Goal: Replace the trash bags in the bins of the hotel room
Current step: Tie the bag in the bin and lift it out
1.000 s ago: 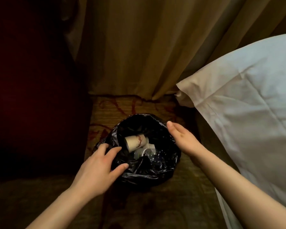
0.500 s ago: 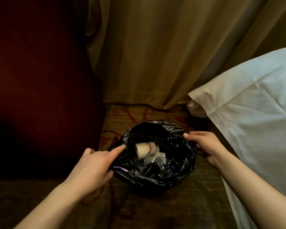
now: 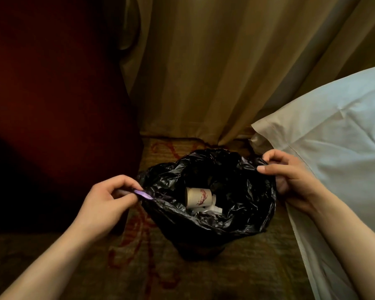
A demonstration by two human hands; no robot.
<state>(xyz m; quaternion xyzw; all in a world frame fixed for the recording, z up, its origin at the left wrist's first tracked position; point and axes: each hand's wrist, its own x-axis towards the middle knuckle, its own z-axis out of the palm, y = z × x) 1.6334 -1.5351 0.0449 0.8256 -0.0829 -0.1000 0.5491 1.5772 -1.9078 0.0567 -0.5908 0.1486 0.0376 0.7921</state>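
A black trash bag [image 3: 243, 204] lines a small dark bin [image 3: 200, 249] on the carpet. Inside lie a paper cup [image 3: 198, 197] with a red print and some white scraps. My left hand [image 3: 104, 202] pinches the purple drawstring [image 3: 142, 194] at the bag's left rim. My right hand [image 3: 290, 176] grips the bag's right rim, with the plastic bunched under the fingers. The bag's mouth is stretched wide between both hands and raised above the bin's rim.
A dark red armchair [image 3: 52, 115] stands close on the left. Beige curtains [image 3: 225, 72] hang behind the bin. A white-sheeted bed corner [image 3: 333, 148] juts in from the right. Patterned carpet [image 3: 182, 278] covers the floor in front.
Both hands went from reaching for the rim to closing on it: the left took the purple drawstring, the right the opposite edge. The bag's rim has been pulled up and outward.
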